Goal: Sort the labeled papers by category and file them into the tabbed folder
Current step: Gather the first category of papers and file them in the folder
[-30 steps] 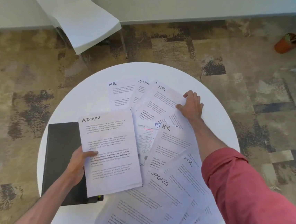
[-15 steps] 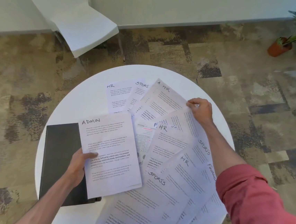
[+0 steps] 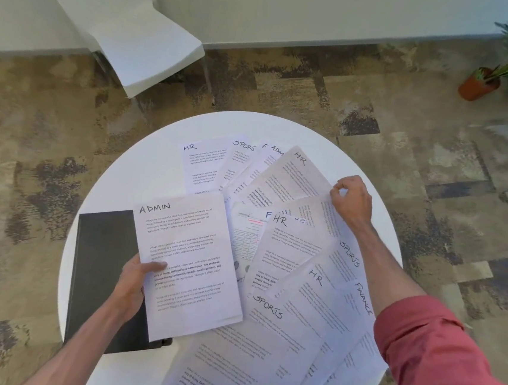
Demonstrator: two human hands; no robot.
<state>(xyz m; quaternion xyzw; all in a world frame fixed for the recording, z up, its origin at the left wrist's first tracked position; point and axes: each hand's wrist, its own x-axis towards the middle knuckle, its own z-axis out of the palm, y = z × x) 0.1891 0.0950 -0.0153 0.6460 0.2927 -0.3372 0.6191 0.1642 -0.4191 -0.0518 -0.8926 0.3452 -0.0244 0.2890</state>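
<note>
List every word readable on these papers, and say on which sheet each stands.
"ADMIN": held sheet in the left hand
"HR": far-left sheet
"SPORTS": second far sheet
"HR": tilted far sheet
"HR": middle sheet
"SPORTS": right-edge sheet
"HR": near-right sheet
"FINANCE": sleeve-side sheet
"SPORTS": near-centre sheet
"F", "ADM", "F": cut-off labels
No label shows: pinched sheet at the right hand
Body print: too small to read

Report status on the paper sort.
Left hand grips ADMIN sheet over closed black folder. Right hand pinches far page by its corner, label hidden. Loose papers overlap across table.
</note>
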